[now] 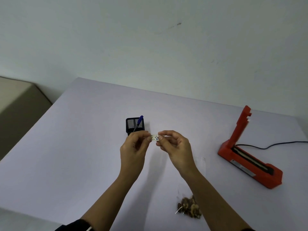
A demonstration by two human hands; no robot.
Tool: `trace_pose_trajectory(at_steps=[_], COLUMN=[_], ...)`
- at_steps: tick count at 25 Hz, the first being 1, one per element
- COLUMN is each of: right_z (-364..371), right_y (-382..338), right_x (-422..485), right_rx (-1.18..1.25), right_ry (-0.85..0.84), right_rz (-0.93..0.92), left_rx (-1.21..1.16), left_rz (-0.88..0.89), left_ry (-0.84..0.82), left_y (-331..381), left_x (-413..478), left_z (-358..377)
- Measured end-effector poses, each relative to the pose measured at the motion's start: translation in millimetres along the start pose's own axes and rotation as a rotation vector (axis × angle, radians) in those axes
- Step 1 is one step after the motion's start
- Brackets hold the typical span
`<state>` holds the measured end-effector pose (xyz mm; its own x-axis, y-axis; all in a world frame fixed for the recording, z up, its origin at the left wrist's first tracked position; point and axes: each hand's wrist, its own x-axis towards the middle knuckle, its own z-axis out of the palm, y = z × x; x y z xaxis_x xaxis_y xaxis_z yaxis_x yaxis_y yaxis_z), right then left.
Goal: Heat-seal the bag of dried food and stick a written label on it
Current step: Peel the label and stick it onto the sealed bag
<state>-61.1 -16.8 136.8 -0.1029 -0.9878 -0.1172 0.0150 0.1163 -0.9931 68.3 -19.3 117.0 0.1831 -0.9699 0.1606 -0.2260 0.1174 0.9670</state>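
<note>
A small white label (154,137) with blue handwriting is held above the table's middle. My left hand (133,149) pinches its left end and my right hand (176,147) pinches its right end, fingers curled. The clear bag of brown dried food (190,206) lies flat on the table under my right forearm, its upper part stretching towards the far side. The red heat sealer (250,164) stands at the right with its arm raised upright.
A black mesh pen holder (134,125) with a blue marker (138,123) stands just behind my left hand. The sealer's black cable (273,145) runs off to the right. The white table (75,147) meets the wall at the back.
</note>
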Motion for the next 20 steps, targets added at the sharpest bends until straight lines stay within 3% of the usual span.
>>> trace_pose_trajectory(at_steps=[5, 10, 20], right_z=[-2.8, -6.2, -7.1], right_y=[-1.4, 6.5, 5.9], right_x=[-1.2, 3.5, 5.2], right_rx=[0.117, -0.203, -0.214], right_ry=[-0.149, -0.181, -0.150], right_rz=[0.151, 0.050, -0.048], left_rx=[-0.047, -0.072, -0.055], left_rz=[-0.102, -0.133, -0.054], left_ry=[-0.053, -0.149, -0.132], left_y=[-2.5, 2.9, -1.0], left_x=[5.5, 4.3, -1.1], left_z=[-2.7, -6.1, -4.0])
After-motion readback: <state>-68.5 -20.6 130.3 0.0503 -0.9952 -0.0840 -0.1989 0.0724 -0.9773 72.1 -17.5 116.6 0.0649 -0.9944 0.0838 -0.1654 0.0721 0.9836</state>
